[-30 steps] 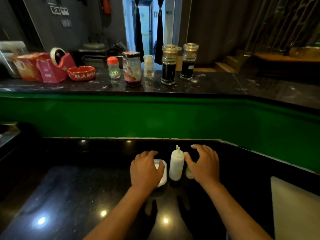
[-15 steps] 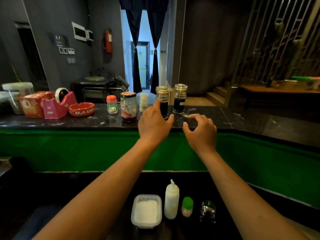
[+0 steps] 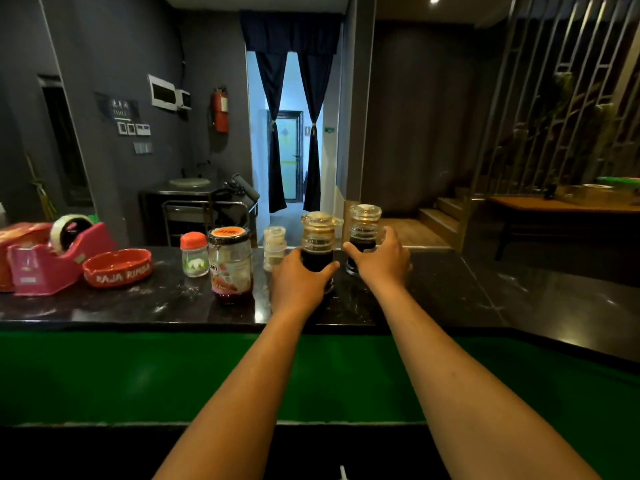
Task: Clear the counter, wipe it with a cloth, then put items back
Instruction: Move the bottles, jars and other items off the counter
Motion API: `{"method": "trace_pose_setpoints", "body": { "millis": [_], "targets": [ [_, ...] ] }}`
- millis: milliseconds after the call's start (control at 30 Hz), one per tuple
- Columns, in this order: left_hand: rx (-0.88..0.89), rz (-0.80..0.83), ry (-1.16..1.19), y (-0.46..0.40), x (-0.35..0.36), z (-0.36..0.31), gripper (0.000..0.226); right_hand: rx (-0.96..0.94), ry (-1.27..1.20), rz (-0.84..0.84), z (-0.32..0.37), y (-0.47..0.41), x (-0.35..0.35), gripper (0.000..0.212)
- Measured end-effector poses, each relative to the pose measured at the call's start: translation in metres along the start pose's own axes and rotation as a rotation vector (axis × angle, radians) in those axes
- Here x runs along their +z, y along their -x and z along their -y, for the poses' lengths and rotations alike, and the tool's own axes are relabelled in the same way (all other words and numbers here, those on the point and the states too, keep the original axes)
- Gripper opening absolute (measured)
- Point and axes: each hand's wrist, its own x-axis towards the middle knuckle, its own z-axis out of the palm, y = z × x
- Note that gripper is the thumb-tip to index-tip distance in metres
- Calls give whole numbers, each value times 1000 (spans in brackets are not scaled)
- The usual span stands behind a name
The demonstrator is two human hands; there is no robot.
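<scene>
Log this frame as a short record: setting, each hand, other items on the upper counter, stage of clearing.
setting: dark stone upper counter above a green front panel
left hand: left hand wrapped around the nearer dark sauce bottle
right hand: right hand closing on the farther dark sauce bottle
bottles lifted: cannot tell
other items: jam jar, orange-capped jar, small clear shaker, red ashtray, pink tape dispenser
stage: upper counter not yet cleared

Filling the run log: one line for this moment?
phase: clearing counter | left hand: on near sauce bottle | right hand: on far sauce bottle | both bottles standing
</scene>
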Motion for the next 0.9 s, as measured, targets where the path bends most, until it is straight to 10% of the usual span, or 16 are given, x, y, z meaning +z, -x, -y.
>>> {"method": "trace_pose_setpoints", "body": {
  "millis": [900],
  "targets": [
    [169, 84, 54, 150, -83, -10, 42, -136, -76, -141, -17, 154, -106, 52]
  ]
}}
